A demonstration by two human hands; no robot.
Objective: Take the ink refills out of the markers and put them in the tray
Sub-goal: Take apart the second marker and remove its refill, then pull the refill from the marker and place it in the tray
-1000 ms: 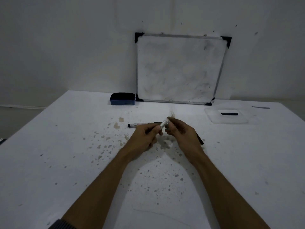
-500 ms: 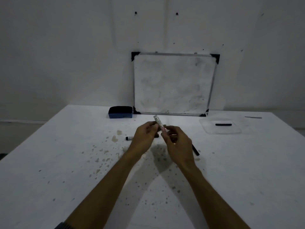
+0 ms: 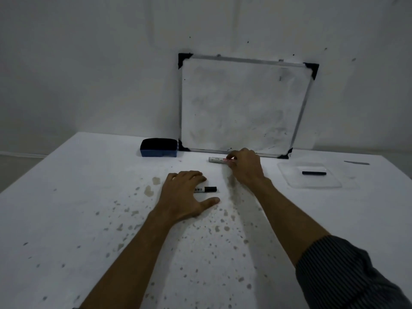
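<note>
**Emptied barrel set down, next marker reached**

The white marker barrel point(image 3: 217, 159), earlier held between both hands, is now laid near the whiteboard point(image 3: 243, 103), pinched by the right hand point(image 3: 245, 167). The second marker point(image 3: 206, 189) is covered by the spread left hand point(image 3: 186, 195). One refill point(image 3: 314, 173) is seen in the tray point(image 3: 289, 175).

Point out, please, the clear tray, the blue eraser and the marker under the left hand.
clear tray point(image 3: 312, 182), head view, bare floor near its front edge.
blue eraser point(image 3: 158, 147), head view, middle of its dark top.
marker point(image 3: 209, 189), head view, on its black cap end.
</note>
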